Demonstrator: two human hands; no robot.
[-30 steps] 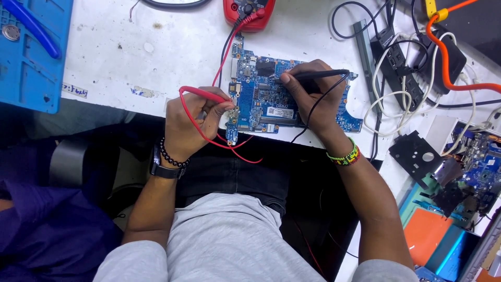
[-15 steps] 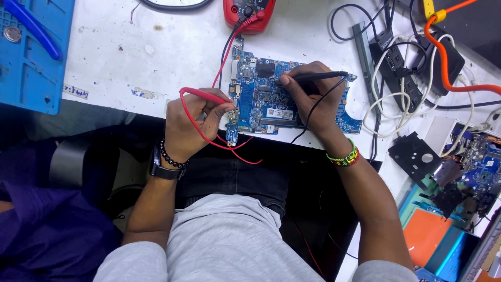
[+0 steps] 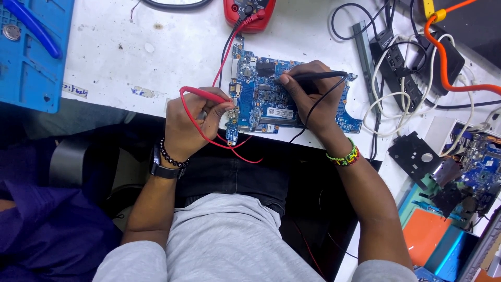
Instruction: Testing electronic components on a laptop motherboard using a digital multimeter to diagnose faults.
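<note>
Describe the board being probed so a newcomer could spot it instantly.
On the white worktable, below the red multimeter, lies a flat blue circuit board between both hands. Unlike the blue board at far right, red and black probes touch it.

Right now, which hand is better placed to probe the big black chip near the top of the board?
Probably the right hand: its black probe tip already sits beside it.

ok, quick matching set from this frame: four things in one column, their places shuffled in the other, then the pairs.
1. red probe
2. black probe
3. red multimeter
4. blue mat

a. top edge, above the circuit board
b. right hand
c. far left of the white bench
d. left hand

Pairs: 1-d, 2-b, 3-a, 4-c
</note>
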